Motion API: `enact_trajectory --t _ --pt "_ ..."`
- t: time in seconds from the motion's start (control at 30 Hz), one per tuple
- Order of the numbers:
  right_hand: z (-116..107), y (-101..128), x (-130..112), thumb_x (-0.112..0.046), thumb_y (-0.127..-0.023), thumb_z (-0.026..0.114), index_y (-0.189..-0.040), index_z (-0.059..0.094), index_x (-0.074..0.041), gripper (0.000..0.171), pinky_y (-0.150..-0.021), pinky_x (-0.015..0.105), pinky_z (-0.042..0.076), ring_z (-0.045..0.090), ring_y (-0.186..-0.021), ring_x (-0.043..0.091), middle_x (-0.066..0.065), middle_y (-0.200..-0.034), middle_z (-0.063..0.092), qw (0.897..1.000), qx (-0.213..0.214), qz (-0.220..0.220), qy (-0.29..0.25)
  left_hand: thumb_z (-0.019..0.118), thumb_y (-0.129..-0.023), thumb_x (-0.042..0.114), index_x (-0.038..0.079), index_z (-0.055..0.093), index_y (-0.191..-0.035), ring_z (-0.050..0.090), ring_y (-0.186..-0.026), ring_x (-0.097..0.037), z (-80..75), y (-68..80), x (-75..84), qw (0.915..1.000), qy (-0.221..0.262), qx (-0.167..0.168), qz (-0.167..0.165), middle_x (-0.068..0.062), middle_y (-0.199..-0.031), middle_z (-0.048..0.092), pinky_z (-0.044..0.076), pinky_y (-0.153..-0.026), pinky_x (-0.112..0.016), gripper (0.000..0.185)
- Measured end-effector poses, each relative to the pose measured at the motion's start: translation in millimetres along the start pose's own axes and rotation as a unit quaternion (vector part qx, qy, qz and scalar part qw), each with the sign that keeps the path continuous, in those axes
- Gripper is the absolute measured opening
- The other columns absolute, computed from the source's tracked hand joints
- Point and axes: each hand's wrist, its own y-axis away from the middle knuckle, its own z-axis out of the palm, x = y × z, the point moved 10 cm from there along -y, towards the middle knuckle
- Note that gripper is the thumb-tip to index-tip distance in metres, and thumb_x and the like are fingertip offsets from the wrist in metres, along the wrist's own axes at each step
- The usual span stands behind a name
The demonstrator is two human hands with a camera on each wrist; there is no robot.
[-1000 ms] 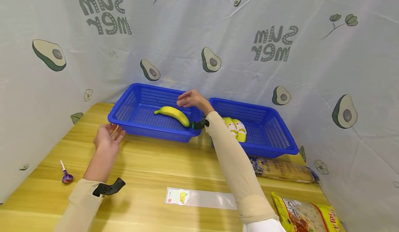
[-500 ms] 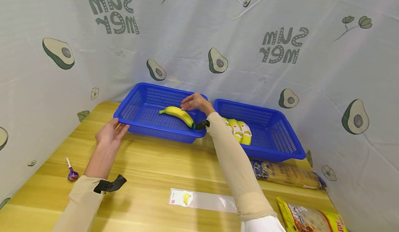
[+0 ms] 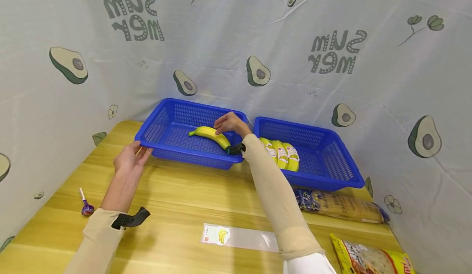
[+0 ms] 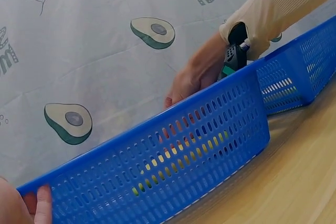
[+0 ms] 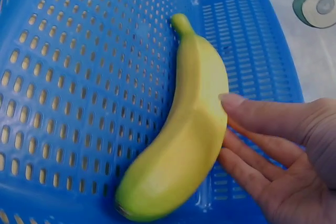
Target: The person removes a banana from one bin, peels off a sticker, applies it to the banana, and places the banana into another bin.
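A yellow banana [image 3: 206, 132] with green ends lies in the left blue plastic basket [image 3: 184, 153]. My right hand [image 3: 231, 123] reaches over this basket's right end. In the right wrist view, the right thumb [image 5: 252, 111] touches the banana's side, while the other fingers [image 5: 247, 171] extend loosely along that same side, partly hidden behind it. My left hand [image 3: 129, 159] holds the basket's front left corner, thumb near the rim and fingers below it. Those left fingers [image 4: 44, 205] rest against the outer wall in the left wrist view.
Another blue basket [image 3: 324, 159] on the right contains several labelled bananas [image 3: 282, 153]. On the wooden table [image 3: 177, 200] lie a lollipop [image 3: 87, 208], a clear banana-label bag [image 3: 239, 237], a long packet of what looks like noodles [image 3: 343, 206] and a yellow food bag [image 3: 372, 257].
My right hand has lowered from above the basket until its thumb touches the banana. My left hand has moved up against the basket's corner. The head view has shifted slightly.
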Motion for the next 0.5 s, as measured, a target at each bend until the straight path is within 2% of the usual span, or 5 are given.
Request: enact_trajectory --t 0.1,0.27,0.5 --pt "2.8 -2.6 2.1 0.007 -0.087 0.086 -0.137 0.070 0.004 0.053 -0.111 0.042 0.054 0.067 -0.130 0.034 0.020 -0.136 0.072 0.999 0.003 0.002 0.055 0.059 -0.109 0.004 0.011 0.048 -0.158 0.054 -0.134 -0.019 -0.6 -0.3 0.3 0.9999 -0.013 -0.003 0.004 -0.003 -0.143 0.053 0.055 -0.108 -0.033 0.051" --pt "8.5 -6.0 7.0 0.005 -0.086 0.088 -0.139 0.071 0.000 0.056 -0.113 0.041 0.053 0.063 -0.135 0.032 0.017 -0.143 0.069 0.993 -0.004 0.018 0.119 0.059 -0.109 0.004 0.010 0.050 -0.157 0.056 -0.131 -0.019 -2.7 -0.2 0.2 0.9998 -0.017 0.003 0.009 -0.003 -0.143 0.054 0.056 -0.106 -0.032 0.050" --pt "9.4 -7.7 9.5 0.005 -0.086 0.088 -0.136 0.073 -0.001 0.053 -0.112 0.043 0.054 0.064 -0.132 0.033 0.018 -0.141 0.070 0.990 -0.004 0.032 0.137 0.059 -0.108 0.003 0.009 0.051 -0.155 0.057 -0.129 -0.019 -2.0 -0.9 0.9 0.9998 -0.014 0.005 0.012 -0.004 -0.140 0.055 0.057 -0.104 -0.032 0.048"
